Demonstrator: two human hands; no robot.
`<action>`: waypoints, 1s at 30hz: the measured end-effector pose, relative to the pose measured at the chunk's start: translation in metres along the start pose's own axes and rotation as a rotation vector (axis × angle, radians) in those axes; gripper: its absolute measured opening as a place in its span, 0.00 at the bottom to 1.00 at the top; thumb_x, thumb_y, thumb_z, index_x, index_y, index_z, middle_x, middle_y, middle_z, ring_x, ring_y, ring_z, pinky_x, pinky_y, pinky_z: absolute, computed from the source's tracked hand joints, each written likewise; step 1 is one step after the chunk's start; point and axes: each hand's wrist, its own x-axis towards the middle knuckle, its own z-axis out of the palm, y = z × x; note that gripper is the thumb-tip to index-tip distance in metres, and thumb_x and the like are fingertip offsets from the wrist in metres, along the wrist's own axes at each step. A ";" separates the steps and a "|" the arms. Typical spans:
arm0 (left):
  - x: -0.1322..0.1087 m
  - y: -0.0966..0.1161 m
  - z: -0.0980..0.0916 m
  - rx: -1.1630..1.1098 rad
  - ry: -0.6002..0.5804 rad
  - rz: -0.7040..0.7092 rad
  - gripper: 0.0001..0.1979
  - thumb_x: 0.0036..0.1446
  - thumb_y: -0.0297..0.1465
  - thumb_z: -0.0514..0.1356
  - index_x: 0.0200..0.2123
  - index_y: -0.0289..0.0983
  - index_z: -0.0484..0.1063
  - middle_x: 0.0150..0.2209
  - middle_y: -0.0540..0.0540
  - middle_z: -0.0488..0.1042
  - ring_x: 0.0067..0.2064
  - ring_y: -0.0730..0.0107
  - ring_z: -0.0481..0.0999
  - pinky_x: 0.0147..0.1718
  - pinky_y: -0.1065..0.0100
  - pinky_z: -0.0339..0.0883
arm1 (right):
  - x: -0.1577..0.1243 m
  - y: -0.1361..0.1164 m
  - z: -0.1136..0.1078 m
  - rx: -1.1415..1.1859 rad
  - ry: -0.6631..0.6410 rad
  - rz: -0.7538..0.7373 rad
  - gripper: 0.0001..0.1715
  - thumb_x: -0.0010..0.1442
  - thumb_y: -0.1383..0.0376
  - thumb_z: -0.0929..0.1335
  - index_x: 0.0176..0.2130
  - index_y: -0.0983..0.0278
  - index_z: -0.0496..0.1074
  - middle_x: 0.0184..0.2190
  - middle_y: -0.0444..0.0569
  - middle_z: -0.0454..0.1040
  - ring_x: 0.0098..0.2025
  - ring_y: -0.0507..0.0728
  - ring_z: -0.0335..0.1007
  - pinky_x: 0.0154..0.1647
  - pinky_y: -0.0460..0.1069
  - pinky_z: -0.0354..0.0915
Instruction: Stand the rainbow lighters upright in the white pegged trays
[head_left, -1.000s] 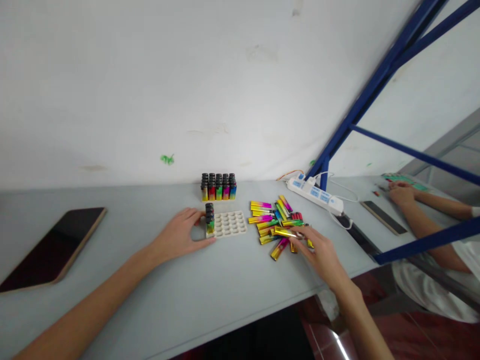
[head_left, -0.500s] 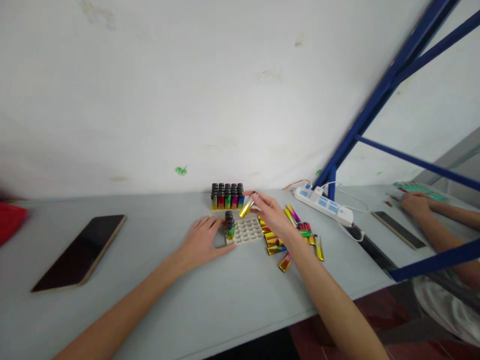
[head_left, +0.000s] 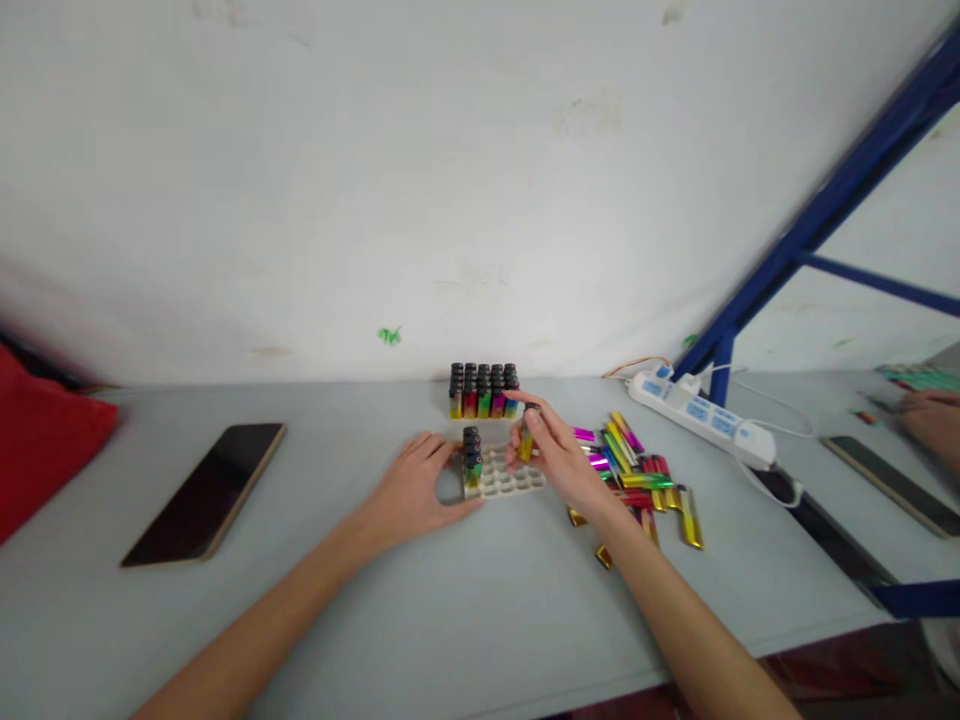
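Note:
My left hand (head_left: 416, 490) grips the left end of a pale tray (head_left: 517, 490) with rows of round holes, its thumb along the near edge and its fingers at the far corner. A short column of black-topped lighters (head_left: 472, 458) stands in the tray's left end. Above the right part of the tray, my right hand (head_left: 559, 455) is closed on a yellow lighter (head_left: 527, 440), held nearly upright with its black top up. Right of the tray lies a loose pile of shiny coloured lighters (head_left: 634, 480), partly hidden by my right forearm.
Behind the tray, by the wall, stands a block of upright lighters (head_left: 484, 402). A dark phone (head_left: 204, 495) lies left, near a red cloth-like item (head_left: 45, 440). At right are a white power strip (head_left: 701, 415), a blue frame (head_left: 772, 270) and another person's hand (head_left: 934, 415).
My view has shifted left. My right hand has turned the yellow lighter from tilted to nearly upright and lowered it over the tray. My left hand keeps its place at the tray.

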 end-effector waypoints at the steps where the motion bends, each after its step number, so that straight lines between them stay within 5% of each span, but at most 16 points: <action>1: 0.000 -0.001 0.000 0.003 0.000 -0.005 0.27 0.63 0.56 0.75 0.50 0.41 0.78 0.48 0.40 0.84 0.53 0.41 0.82 0.60 0.44 0.77 | 0.000 0.001 0.001 0.027 0.015 0.013 0.42 0.68 0.30 0.79 0.64 0.52 0.78 0.35 0.40 0.70 0.31 0.54 0.66 0.31 0.48 0.71; 7: 0.000 -0.001 -0.001 -0.001 0.011 -0.031 0.28 0.63 0.58 0.74 0.49 0.41 0.78 0.47 0.40 0.83 0.52 0.42 0.82 0.57 0.46 0.77 | -0.002 0.005 0.010 -0.004 0.153 0.136 0.44 0.57 0.23 0.79 0.40 0.56 0.72 0.25 0.32 0.55 0.23 0.48 0.43 0.22 0.44 0.46; 14: 0.002 -0.002 -0.001 0.006 0.016 -0.034 0.28 0.64 0.59 0.73 0.49 0.42 0.77 0.48 0.40 0.83 0.53 0.41 0.82 0.58 0.46 0.76 | -0.003 0.014 0.008 -0.365 0.258 -0.003 0.45 0.63 0.24 0.72 0.23 0.55 0.60 0.19 0.38 0.56 0.23 0.51 0.49 0.23 0.49 0.46; 20: 0.006 -0.006 0.007 0.027 0.032 -0.047 0.28 0.65 0.60 0.72 0.48 0.42 0.77 0.50 0.39 0.84 0.54 0.40 0.83 0.58 0.45 0.76 | 0.000 0.028 0.004 -0.503 0.265 -0.037 0.32 0.67 0.39 0.66 0.23 0.54 0.59 0.18 0.40 0.58 0.25 0.54 0.54 0.27 0.50 0.49; 30: 0.007 -0.009 0.007 0.003 0.056 -0.020 0.29 0.65 0.61 0.74 0.51 0.42 0.79 0.49 0.41 0.84 0.53 0.42 0.83 0.59 0.47 0.77 | -0.009 0.007 -0.003 -0.833 0.128 -0.284 0.30 0.82 0.41 0.63 0.33 0.55 0.64 0.29 0.43 0.70 0.33 0.58 0.66 0.38 0.52 0.64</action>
